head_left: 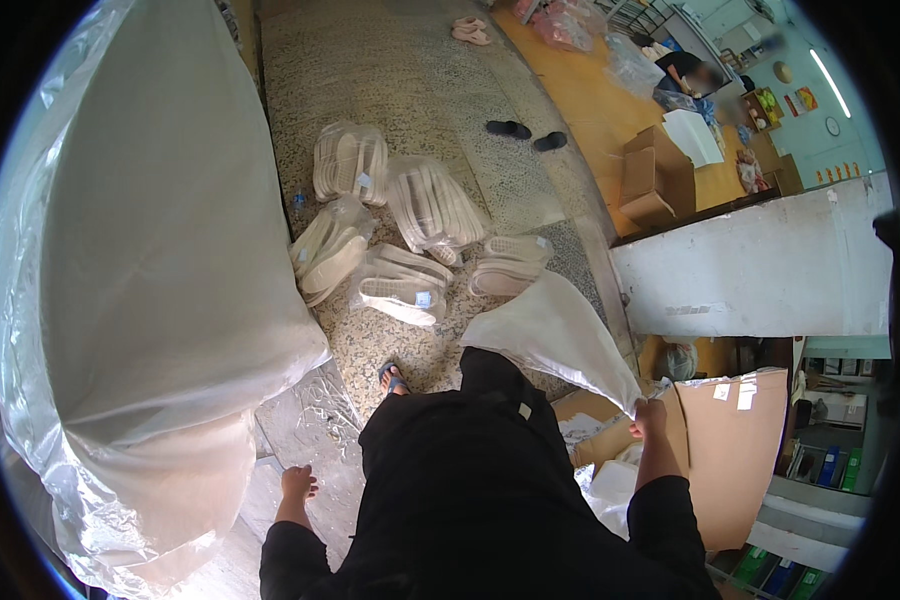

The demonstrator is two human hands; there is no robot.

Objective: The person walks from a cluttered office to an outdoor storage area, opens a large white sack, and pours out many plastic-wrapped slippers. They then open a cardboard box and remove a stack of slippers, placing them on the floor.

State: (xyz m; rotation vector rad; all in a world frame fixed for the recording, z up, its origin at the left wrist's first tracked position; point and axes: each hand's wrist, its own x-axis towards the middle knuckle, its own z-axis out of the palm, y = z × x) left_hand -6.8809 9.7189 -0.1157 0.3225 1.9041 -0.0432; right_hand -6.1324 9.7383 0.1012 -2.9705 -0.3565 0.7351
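Note:
At the right, my right hand (650, 418) is closed on the corner of a white sack (555, 325). The sack hangs limp and wide from my fist toward the floor in front of me. My left hand (299, 483) is low at the left, its fingers loosely curled and apart, with nothing in it. Clear bags of cream shoe soles lie on the floor ahead: one bag (351, 165) at the far left, a larger one (433, 208) beside it, others (330, 250) nearer. The nearest bag (402, 287) carries a small label. Another bag (510, 266) lies just beyond the sack.
A huge white plastic-wrapped bundle (160, 230) fills the left side. An open cardboard box (730, 450) with plastic inside stands at my right. Beyond a low white wall (750, 280), a person (682, 75) bends near another carton (658, 178). Black slippers (510, 130) lie ahead.

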